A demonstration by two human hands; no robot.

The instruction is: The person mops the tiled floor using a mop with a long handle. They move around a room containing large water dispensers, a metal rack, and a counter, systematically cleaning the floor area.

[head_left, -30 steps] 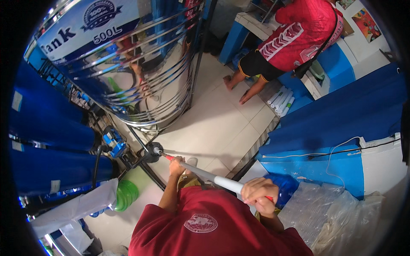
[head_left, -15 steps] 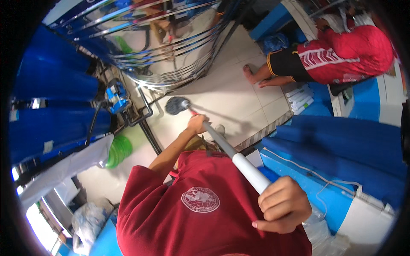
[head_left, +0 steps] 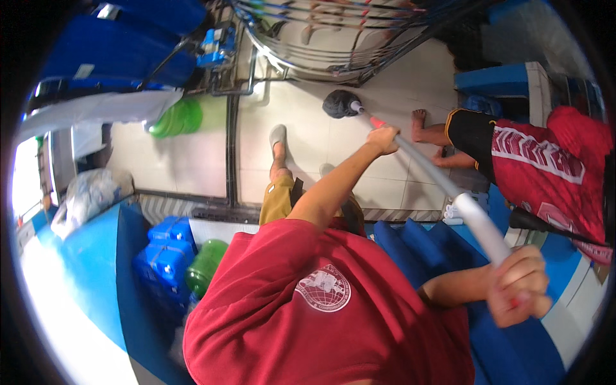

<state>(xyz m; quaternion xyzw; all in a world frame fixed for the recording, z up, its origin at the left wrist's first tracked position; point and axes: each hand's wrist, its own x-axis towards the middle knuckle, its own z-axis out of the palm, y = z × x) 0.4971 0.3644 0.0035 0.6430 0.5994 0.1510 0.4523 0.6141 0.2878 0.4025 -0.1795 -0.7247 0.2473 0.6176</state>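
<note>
Grey and white, a mop slants over a tiled floor in the grip of a person in a red shirt. The left hand wraps the lower pole near the dark mop head; the right hand, well apart from it, clasps the pole's upper end. The mop head lies near the foot of a ribbed steel tank. Pale tiles run from a dark floor strip at left to a barefoot co-worker at right, with a striped border along the near edge. Past the strip, a green container sits beside a white sheet. Blue jugs stand close to a green bottle below the border, and large blue cylinders line the upper left. The contents of tank, jugs and cylinders cannot be made out.
</note>
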